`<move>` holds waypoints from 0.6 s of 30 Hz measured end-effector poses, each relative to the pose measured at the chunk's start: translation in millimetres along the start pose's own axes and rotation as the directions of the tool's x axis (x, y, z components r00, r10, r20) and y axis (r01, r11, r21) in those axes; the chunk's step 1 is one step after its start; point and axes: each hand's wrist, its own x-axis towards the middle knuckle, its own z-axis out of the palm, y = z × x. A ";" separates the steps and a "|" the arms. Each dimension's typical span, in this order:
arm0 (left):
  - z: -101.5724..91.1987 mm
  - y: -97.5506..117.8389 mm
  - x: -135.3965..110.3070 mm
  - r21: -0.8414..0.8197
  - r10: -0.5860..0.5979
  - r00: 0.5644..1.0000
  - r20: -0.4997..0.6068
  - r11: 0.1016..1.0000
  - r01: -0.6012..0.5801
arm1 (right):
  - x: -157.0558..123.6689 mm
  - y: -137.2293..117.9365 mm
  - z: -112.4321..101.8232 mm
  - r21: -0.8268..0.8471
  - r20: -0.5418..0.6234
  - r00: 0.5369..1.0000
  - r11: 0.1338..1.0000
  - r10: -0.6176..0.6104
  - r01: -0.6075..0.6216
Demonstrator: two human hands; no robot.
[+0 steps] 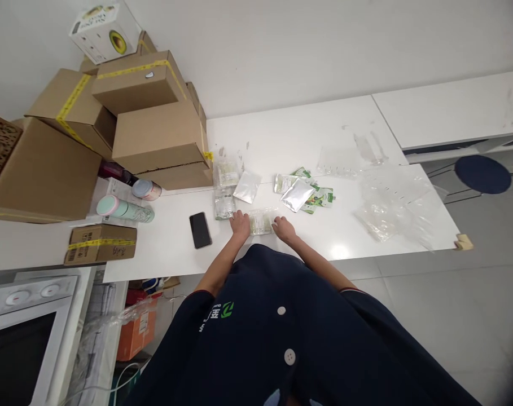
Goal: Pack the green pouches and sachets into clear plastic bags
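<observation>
- We see a clear packet (pixel 261 221) lying flat on the white surface (pixel 167 248) at its near edge, between the two hands. Its film is glossy and wrinkled, its outline roughly rectangular, its filling pale green beneath printed markings too small to read.
- We find the left grip (pixel 240 224) at the packet's left end, fingers bent and close together; whether they pinch the film, we cannot tell.
- We see the right grip (pixel 284 229) at the opposite end, fingers curled inward beside the packet's edge; how firmly they have hold of it, we cannot tell.
- Just beyond the packet, we note a smooth silver pouch (pixel 247 186), flat and four-sided, next to see-through packets (pixel 227 176) with crinkled film.
- To the right, we observe a shiny foil pouch (pixel 297 194) lying over green-printed pouches (pixel 323 197) fanned out at angles.
- Farther right, we see limp, transparent plastic bags (pixel 381 220) spread in creased folds.
- At left, we record a black phone (pixel 201 230), flat with rounded corners, and matte brown cardboard boxes (pixel 158 128), stacked and bound with yellow tape.
</observation>
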 end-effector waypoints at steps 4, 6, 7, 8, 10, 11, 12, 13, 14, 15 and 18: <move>1.8 12.2 16.8 0.005 0.185 0.982 0.050 0.983 -0.185 | -13.7 5.2 22.0 0.050 -0.012 1.000 0.999 -0.004 0.005; 3.0 14.6 26.8 -0.037 0.186 0.976 0.113 0.982 -0.183 | -14.5 7.1 25.8 0.085 -0.043 0.999 0.996 0.011 -0.007; 3.7 15.1 30.8 -0.081 0.154 0.976 0.152 0.986 -0.143 | -14.0 8.7 26.4 0.105 -0.058 0.998 0.994 0.025 -0.019; 4.6 15.2 33.7 -0.137 0.118 0.974 0.195 0.986 -0.092 | -13.1 10.7 26.5 0.127 -0.074 0.996 0.991 0.046 -0.036; 6.2 14.5 36.0 -0.260 0.077 0.957 0.280 0.966 -0.001 | -11.0 15.7 25.8 0.172 -0.104 0.989 0.981 0.105 -0.086; 6.7 13.7 35.6 -0.316 0.081 0.945 0.317 0.949 0.024 | -9.9 18.4 25.3 0.182 -0.116 0.984 0.977 0.134 -0.112; 6.8 12.7 34.4 -0.362 0.098 0.933 0.345 0.931 0.037 | -8.8 21.0 24.8 0.207 -0.128 0.978 0.969 0.167 -0.138; 6.3 11.5 32.7 -0.400 0.123 0.923 0.366 0.916 0.036 | -7.6 23.2 24.0 0.285 -0.137 0.968 0.944 0.210 -0.164; 5.3 10.2 30.6 -0.435 0.155 0.912 0.379 0.900 0.028 | -6.2 25.0 23.0 0.402 -0.135 0.957 0.897 0.256 -0.183; 3.6 8.9 28.2 -0.475 0.188 0.902 0.388 0.880 0.022 | -4.7 26.0 21.8 0.536 -0.120 0.947 0.823 0.297 -0.190; -4.3 5.3 19.5 -0.623 0.294 0.872 0.392 0.782 0.017 | 1.0 23.5 16.9 0.816 -0.034 0.949 0.556 0.313 -0.154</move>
